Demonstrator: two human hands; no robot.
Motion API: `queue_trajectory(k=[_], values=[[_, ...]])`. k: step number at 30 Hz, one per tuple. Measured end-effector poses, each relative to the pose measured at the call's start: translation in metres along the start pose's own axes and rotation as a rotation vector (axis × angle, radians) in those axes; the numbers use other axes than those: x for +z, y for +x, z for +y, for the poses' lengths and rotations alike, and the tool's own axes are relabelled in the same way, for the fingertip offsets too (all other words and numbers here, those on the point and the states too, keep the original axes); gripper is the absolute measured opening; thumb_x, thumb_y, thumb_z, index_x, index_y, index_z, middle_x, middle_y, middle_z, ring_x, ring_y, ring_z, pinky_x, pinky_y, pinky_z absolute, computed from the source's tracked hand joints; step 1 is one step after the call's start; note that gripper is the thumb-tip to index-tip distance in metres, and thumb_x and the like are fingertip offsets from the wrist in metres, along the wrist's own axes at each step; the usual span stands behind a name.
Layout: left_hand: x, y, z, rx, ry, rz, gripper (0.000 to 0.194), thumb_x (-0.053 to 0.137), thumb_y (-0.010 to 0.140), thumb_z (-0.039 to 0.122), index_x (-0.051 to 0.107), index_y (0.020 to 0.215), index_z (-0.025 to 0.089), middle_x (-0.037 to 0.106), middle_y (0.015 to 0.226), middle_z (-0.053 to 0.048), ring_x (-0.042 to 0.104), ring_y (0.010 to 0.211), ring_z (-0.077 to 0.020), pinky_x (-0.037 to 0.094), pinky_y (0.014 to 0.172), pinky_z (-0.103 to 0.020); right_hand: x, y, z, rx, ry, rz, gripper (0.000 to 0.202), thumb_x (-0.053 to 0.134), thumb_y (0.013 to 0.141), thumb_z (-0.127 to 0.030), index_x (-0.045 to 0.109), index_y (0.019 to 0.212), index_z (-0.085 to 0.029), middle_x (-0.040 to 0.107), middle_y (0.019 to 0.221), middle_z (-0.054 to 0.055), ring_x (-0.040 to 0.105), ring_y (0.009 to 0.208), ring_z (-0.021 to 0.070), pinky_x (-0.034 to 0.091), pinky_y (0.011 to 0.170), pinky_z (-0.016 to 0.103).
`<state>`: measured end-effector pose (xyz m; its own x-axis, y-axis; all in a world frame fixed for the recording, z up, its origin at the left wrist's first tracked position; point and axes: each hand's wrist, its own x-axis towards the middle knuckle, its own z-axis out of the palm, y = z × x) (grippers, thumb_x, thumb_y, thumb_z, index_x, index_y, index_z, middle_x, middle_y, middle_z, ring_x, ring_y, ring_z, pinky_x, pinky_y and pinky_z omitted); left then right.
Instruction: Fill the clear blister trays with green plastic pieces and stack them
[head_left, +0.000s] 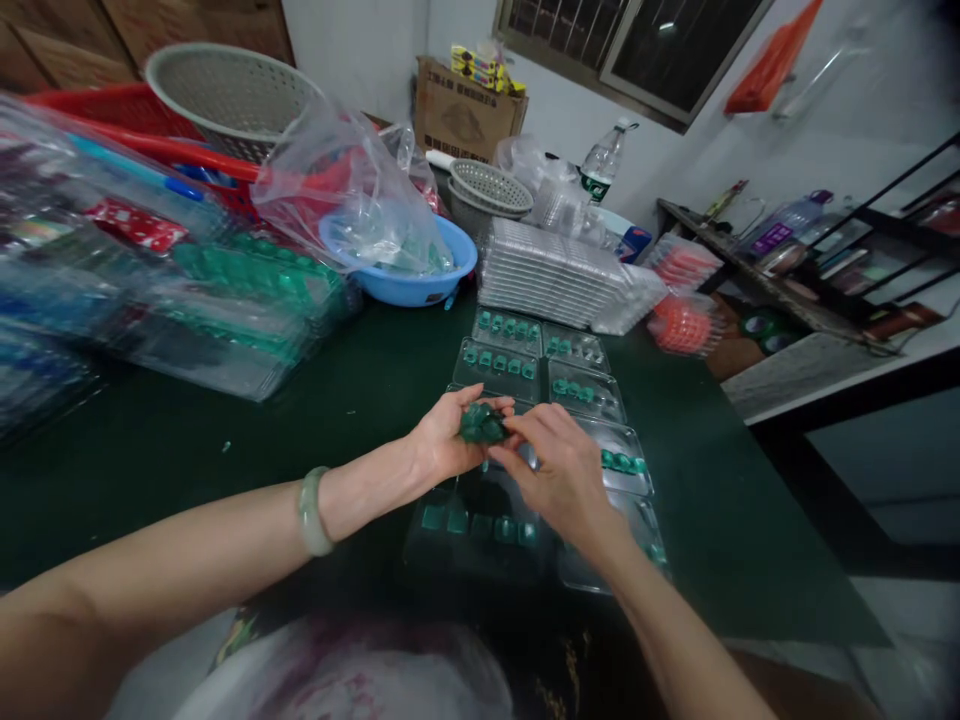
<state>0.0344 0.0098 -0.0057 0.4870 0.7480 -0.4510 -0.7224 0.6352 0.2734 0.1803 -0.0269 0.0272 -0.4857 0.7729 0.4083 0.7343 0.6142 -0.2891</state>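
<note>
My left hand (pixel 442 440) is palm up and cupped, holding a small heap of green translucent pieces (pixel 481 424). Thumb and fingers of my right hand (pixel 559 470) pinch at the right edge of this heap, seemingly on one green piece; the fingers partly hide it. Beneath and around both hands lie clear plastic trays in two columns. Rows of green cube-like pieces sit in the far left tray (pixel 487 385) and in the near left tray (pixel 480 555). Rounder green pieces show in a right-hand tray (pixel 634 480).
Behind the trays stands a stack of clear plastic packs (pixel 555 275). A blue basin (pixel 390 290) holds a plastic bag. Blurred packs of green pieces (pixel 255 275) lie at left, before a red basket (pixel 232 165). Orange-red packs (pixel 682 320) sit at the right edge.
</note>
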Motion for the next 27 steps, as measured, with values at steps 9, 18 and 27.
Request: queue_trajectory(k=[9,18,27], values=[[-0.004,0.001,-0.006,-0.029,0.019,-0.012,0.026,0.046,0.080,0.029,0.058,0.076,0.007,0.059,0.065,-0.007,0.056,0.062,-0.0166,0.045,0.055,-0.027,0.012,-0.001,0.002,0.017,-0.021,-0.061,0.023,0.054,0.076,-0.021,0.058,0.099,-0.022,0.056,0.086,0.006,0.046,0.083,0.0210,0.038,0.073,0.035],[0.002,-0.012,-0.005,-0.005,0.115,0.025,0.024,0.044,0.081,0.027,0.057,0.076,0.008,0.058,0.072,-0.011,0.059,0.071,-0.0223,0.050,0.064,-0.039,0.004,-0.018,0.030,0.321,0.604,0.114,0.021,0.056,0.074,-0.024,0.060,0.095,-0.024,0.060,0.084,0.001,0.054,0.076,0.0149,0.043,0.070,0.030],[-0.001,-0.020,0.006,0.001,0.240,0.106,0.015,0.053,0.076,0.019,0.059,0.081,0.006,0.058,0.079,-0.014,0.060,0.074,-0.0236,0.052,0.061,-0.036,-0.022,-0.022,0.192,0.634,0.313,0.421,0.037,0.059,0.065,-0.036,0.061,0.092,-0.011,0.063,0.074,0.006,0.057,0.065,0.0138,0.045,0.064,0.029]])
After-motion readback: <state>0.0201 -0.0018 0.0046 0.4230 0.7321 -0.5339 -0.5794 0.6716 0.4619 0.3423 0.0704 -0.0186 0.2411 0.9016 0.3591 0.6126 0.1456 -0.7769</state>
